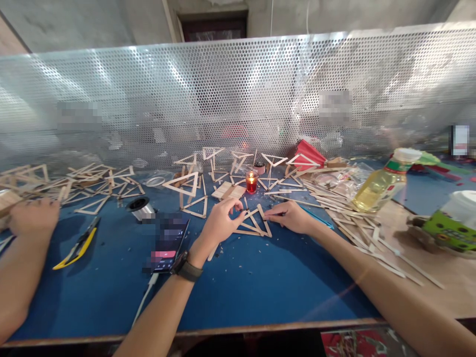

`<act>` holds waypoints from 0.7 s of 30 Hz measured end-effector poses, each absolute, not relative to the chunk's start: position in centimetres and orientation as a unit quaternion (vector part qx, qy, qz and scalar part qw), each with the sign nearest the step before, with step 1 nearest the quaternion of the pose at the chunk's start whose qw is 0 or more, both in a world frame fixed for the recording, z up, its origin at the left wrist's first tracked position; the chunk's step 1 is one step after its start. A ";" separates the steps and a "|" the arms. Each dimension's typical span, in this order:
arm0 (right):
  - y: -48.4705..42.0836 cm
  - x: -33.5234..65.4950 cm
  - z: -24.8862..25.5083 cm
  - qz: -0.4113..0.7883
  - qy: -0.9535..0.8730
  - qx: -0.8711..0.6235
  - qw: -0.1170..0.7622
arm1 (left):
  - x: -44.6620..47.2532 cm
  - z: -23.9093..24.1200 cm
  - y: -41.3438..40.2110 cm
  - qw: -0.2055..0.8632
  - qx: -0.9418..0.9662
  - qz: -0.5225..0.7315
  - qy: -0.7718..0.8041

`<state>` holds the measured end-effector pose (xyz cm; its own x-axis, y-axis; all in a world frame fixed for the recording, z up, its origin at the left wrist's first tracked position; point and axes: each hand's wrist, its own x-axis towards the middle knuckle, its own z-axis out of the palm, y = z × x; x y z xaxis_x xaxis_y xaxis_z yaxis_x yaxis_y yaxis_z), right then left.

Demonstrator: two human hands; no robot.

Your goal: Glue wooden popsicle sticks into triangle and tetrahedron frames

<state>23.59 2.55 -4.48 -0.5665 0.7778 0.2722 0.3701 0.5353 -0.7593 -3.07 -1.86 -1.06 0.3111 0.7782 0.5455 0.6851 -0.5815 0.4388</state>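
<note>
Between my hands, a triangular frame of flat wooden sticks (pixel 268 229) lies on the blue table. My left hand (pixel 225 218) is closed in a pinch over its left side; what the fingertips hold is too small to make out. At the frame's right corner, the fingers of my right hand (pixel 292 216) are pressed together on the stick edge, with a small dark sliver near them. Just beyond stands a lit candle in a red glass (pixel 252 182). Behind my left hand lies a small stack of flat wooden pieces (pixel 227 190).
Left of me are a phone with a cable (pixel 171 245), a solder-like spool (pixel 141 208), a yellow cutter (pixel 76 253) and another person's arm (pixel 31 248). Stick frames (pixel 186 186) line the back. Loose sticks (pixel 357 225), an oil bottle (pixel 386 181) and a green-wrapped cup (pixel 451 223) stand right.
</note>
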 end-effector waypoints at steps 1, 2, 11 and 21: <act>2.5 23.6 -4.5 0.331 -0.821 -0.348 0.307 | -3.1 -1.1 -1.8 0.064 0.809 0.368 0.455; 2.6 23.6 -4.5 0.330 -0.823 -0.346 0.308 | -3.1 -1.1 -1.8 0.065 0.809 0.363 0.458; 2.5 23.6 -4.2 0.331 -0.824 -0.342 0.307 | -3.6 -1.5 -1.6 -0.001 0.739 0.331 0.587; 2.3 23.5 -4.2 0.330 -0.823 -0.342 0.311 | -3.0 -1.2 -2.0 0.038 0.775 0.273 0.569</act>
